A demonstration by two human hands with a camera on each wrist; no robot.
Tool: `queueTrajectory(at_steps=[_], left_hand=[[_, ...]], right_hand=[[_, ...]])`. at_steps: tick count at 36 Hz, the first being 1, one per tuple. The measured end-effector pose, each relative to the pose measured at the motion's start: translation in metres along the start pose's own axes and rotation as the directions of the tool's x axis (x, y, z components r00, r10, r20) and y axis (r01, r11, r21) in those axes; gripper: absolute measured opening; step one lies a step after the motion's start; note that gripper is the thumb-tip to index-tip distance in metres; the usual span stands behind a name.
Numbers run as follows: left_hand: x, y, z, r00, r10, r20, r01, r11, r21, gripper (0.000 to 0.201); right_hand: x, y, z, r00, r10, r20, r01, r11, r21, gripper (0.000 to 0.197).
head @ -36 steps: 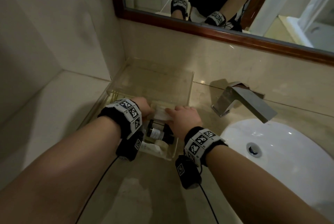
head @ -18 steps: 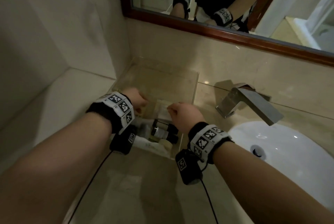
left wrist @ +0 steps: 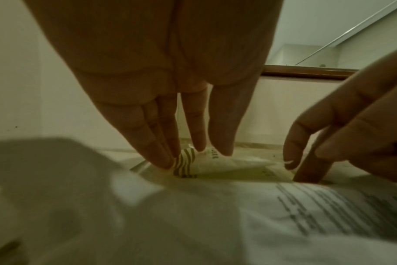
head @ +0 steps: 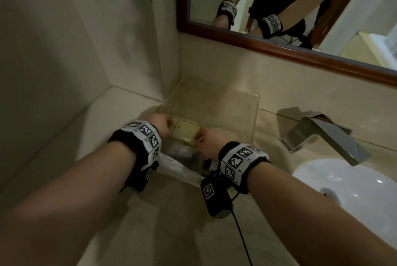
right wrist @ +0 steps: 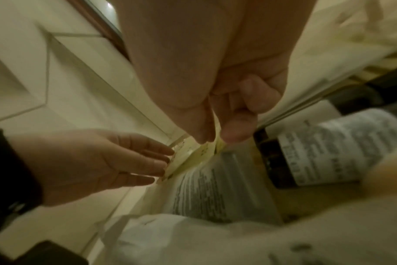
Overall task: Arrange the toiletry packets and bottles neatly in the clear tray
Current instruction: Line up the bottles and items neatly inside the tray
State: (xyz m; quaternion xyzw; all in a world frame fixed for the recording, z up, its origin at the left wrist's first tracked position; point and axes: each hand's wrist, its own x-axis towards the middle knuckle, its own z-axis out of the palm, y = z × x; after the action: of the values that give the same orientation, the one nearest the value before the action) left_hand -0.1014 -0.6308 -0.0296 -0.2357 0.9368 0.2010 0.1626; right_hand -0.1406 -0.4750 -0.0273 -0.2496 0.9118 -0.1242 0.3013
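The clear tray (head: 255, 113) sits in the counter's back corner, and both my hands are inside it. My right hand (head: 204, 139) pinches the right end of a thin cream packet (head: 185, 131) between thumb and fingers (right wrist: 235, 132). My left hand (head: 165, 125) touches the packet's striped left end (left wrist: 185, 161) with straight fingers (left wrist: 194, 125). Nearer me in the tray lie a white printed packet (right wrist: 204, 188), a dark bottle with a white label (right wrist: 317, 152) and a pale tube (head: 179, 150). My wrists partly hide them in the head view.
The tray stands against the tiled side wall (head: 167, 40) and the back wall under a wood-framed mirror (head: 279, 48). A chrome faucet (head: 322, 134) and a white basin (head: 348, 184) lie to the right. Beige counter (head: 171, 222) runs in front of the tray.
Both hands have moved toward the tray's left side with the cream packet between them. My left hand's fingers now lie straight against the packet's end.
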Motion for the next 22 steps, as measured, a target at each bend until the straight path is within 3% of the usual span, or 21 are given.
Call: queueTrajectory(at_steps=[8, 16, 22], left_hand=[[0.01, -0.001, 0.003, 0.998, 0.067, -0.02, -0.066, 0.997, 0.048, 0.045], [0.012, 0.0, 0.007, 0.997, 0.078, -0.016, -0.076, 0.992, 0.097, 0.039], [0.015, 0.002, 0.012, 0.994, 0.111, -0.001, -0.109, 0.983, 0.146, 0.038]], right_hand=[[0.011, -0.016, 0.003, 0.998, 0.016, 0.062, -0.011, 0.996, -0.094, 0.034], [0.008, -0.003, -0.005, 0.997, 0.014, -0.074, -0.009, 0.998, 0.058, 0.024], [0.012, -0.009, 0.002, 0.999, -0.043, 0.0, 0.043, 0.993, -0.109, 0.033]])
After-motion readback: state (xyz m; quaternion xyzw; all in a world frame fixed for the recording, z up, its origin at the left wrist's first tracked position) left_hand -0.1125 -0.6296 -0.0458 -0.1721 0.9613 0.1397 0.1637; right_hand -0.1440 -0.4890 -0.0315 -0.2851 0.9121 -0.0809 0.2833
